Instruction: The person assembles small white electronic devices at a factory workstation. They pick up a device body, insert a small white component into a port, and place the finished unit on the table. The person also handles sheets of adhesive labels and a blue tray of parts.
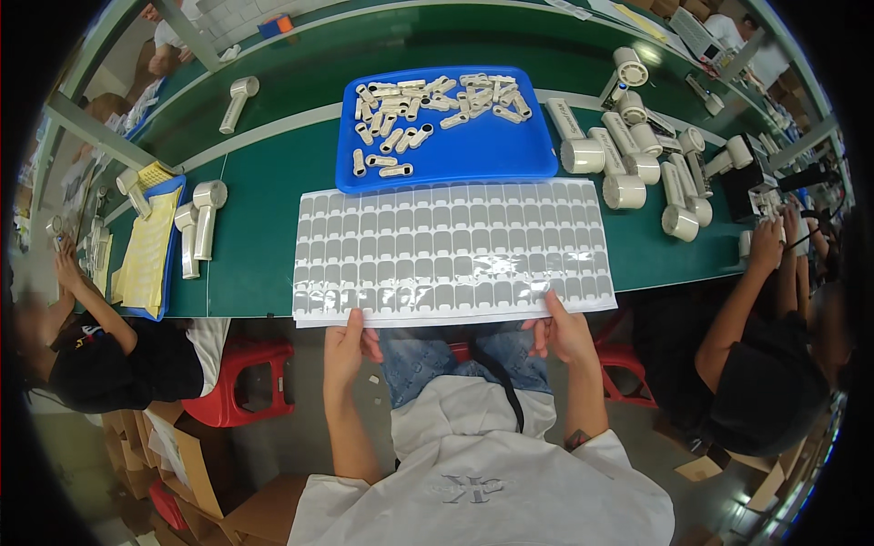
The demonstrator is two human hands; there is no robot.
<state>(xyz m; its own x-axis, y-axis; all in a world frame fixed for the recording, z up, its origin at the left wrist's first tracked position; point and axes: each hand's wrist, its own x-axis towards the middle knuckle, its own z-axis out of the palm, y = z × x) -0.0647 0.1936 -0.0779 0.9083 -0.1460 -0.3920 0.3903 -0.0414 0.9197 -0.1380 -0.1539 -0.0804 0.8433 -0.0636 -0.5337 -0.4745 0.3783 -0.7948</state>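
A wide white sheet of grey labels (pixel 452 246) lies at the near edge of the green table, its shiny surface reflecting light. More than one layer shows along its front edge. My left hand (pixel 349 349) grips that edge toward the left, thumb on top and fingers curled beneath. Toward the right, my right hand (pixel 564 335) holds the same edge in a like way. Just beyond the sheet stands a blue tray (pixel 473 155), with several small white plastic parts (pixel 391 102) with dark ends scattered in it.
Several white handheld fans (pixel 625 189) crowd the table right of the tray. More white fans (pixel 208 202) stand at the left, beside a blue tray with yellow sheets (pixel 148 241). A green conveyor belt (pixel 300 77) runs behind. Co-workers (pixel 756 364) sit on both sides.
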